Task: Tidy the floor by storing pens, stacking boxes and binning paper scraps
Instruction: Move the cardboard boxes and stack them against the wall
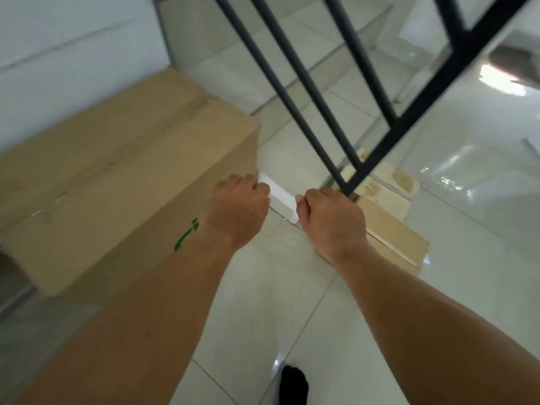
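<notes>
A small white box (281, 200) is held between both hands above the pale tiled floor. My left hand (241, 207) grips its left end and my right hand (331, 216) grips its right end, fingers curled around it. A large brown cardboard box (117, 176) with green print stands on the floor at the left, right beside my left hand. No pens or paper scraps show in view.
Black metal bars (306, 83) of a frame slant down to the floor just beyond my right hand. Flat wooden boards (391, 229) lie under and right of that hand. A white wall is at the far left. My dark-socked foot (293, 384) is at the bottom.
</notes>
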